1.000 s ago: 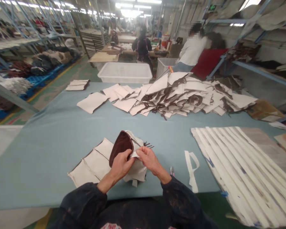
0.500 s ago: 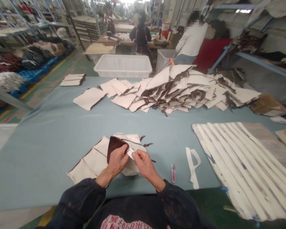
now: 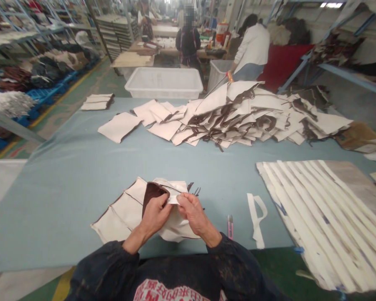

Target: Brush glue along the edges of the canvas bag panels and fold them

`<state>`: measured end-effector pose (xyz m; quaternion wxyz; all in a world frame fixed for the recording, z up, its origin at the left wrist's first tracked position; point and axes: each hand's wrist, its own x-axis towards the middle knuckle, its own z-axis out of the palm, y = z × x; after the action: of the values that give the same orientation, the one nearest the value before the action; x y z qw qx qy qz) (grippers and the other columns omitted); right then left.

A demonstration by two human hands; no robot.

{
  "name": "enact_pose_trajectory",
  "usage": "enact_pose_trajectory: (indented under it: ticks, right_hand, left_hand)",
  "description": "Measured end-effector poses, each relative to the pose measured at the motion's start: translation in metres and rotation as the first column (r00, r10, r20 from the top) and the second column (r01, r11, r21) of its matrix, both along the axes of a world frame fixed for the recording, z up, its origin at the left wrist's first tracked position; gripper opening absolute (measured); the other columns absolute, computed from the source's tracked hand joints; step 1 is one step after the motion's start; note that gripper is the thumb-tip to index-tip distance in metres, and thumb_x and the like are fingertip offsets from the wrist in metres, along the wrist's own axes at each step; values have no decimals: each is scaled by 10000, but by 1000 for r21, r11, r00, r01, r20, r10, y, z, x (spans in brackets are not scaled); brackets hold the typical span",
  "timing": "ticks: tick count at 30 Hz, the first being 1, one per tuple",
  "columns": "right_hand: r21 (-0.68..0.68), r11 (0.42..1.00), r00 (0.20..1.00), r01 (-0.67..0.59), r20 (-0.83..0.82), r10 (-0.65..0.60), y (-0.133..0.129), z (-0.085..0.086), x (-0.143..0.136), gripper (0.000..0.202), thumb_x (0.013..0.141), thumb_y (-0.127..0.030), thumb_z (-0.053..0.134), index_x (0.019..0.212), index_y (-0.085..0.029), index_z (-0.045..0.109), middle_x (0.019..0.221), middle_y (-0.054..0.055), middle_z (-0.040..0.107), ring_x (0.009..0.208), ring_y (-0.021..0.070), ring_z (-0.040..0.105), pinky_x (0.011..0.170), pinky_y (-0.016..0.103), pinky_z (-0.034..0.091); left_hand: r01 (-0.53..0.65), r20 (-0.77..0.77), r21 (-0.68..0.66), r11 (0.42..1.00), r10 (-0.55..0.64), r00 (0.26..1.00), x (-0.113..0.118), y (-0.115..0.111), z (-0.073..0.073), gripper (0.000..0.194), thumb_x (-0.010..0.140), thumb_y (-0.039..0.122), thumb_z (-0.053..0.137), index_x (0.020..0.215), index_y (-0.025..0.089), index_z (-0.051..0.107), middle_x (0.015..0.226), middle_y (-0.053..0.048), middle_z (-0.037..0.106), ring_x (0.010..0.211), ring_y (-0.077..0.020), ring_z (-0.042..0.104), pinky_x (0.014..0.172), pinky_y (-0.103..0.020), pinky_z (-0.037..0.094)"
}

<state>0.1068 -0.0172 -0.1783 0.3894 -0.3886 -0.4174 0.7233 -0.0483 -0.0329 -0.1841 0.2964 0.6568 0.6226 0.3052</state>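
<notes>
Near the front edge of the table, my left hand [image 3: 156, 214] is closed on the edge of a cream fabric bag [image 3: 175, 225], whose dark brown inside [image 3: 151, 193] shows at its opening. My right hand [image 3: 196, 213] pinches one end of a short white strip [image 3: 173, 200]. The strip's other end meets the bag's edge at my left fingertips; whether it is attached there is hidden. Under and left of the bag lies a flat cream piece [image 3: 120, 211] with dark seams. Dark cord ends [image 3: 194, 188] stick out behind my right hand.
Pink-handled thread snips [image 3: 230, 228] and a looped white strip [image 3: 256, 219] lie to the right, beside a board with long white strips [image 3: 319, 217]. A heap of cream pieces [image 3: 244, 113] spans the back. Beyond stand a white tub [image 3: 163, 85] and people.
My right hand has shifted slightly right, and the white strip now lies more level between my hands. The view has shifted a little. In the background, the person in white leans further forward.
</notes>
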Motion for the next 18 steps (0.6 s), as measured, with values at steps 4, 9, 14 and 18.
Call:
enact_pose_trajectory:
  ticks: [4,9,14,18]
  right_hand:
    - [-30,1000,998,2,-60,-4,-6,5,-3,473,770,-575,688,658,-237,378,517,-103,323,465,59,197,449,225,147]
    - [-63,998,996,26,-87,-31,-14,8,-5,513,756,-608,697,657,-245,348,503,-119,281,445,49,156,432,227,113]
    - [86,995,988,52,-151,-39,-29,56,21,556,796,-629,721,625,-239,364,518,-103,279,467,59,182,433,220,159]
    - [125,984,974,125,-202,-98,-31,88,37,538,822,-625,754,650,-220,444,538,-106,272,482,65,165,430,214,167]
  left_hand:
    - [48,124,4,999,-48,991,2,1,-1,202,812,268,447,636,237,351,622,39,430,615,-150,429,603,-277,297]
    - [85,225,-33,996,-75,972,-1,4,-4,251,813,298,512,624,227,364,612,50,400,604,-134,387,587,-264,295]
    - [10,261,-112,994,20,965,-22,0,-15,341,907,456,507,678,207,458,631,42,427,601,-132,389,560,-257,299]
    - [56,262,-158,986,-13,965,-35,-2,-3,443,904,555,548,655,201,451,622,52,385,583,-114,347,524,-243,261]
